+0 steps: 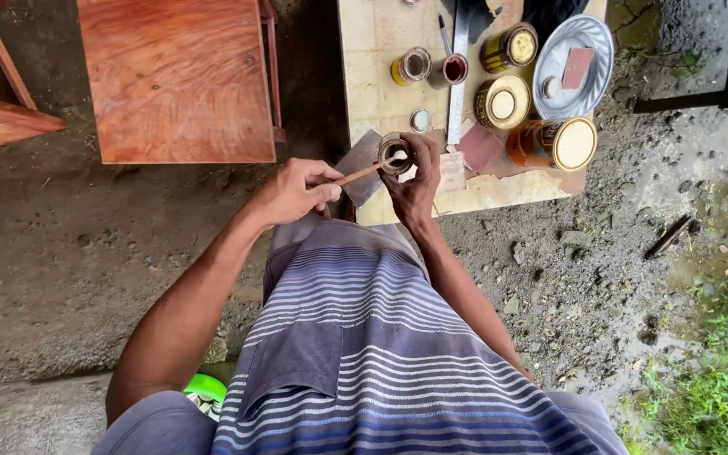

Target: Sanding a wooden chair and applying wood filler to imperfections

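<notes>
At about 10 o'clock lies a red-brown wood panel [177,77] on the dirt. Going right, the left hand [297,190] sits near the middle of the view, a bit to the left. Its fingers are pinched shut on a thin stick [362,173]. The stick's long line runs from the hand toward 2 o'clock, and its far tip dips into the mouth of a small jar [395,153]. So the jar lies just right of the left fingers and a little up. The right hand [413,187] is nearer the jar: its fingers curl around the jar from below and hold it up at the near edge of a pale board [372,50]. The jar's mouth faces up. Farther right on the board, from 12 to 1 o'clock, stand open tins [507,48], a steel ruler [458,84], a lidded can [554,143] and a silver plate [593,42]. Green grass [722,396] grows at 4 o'clock.
</notes>
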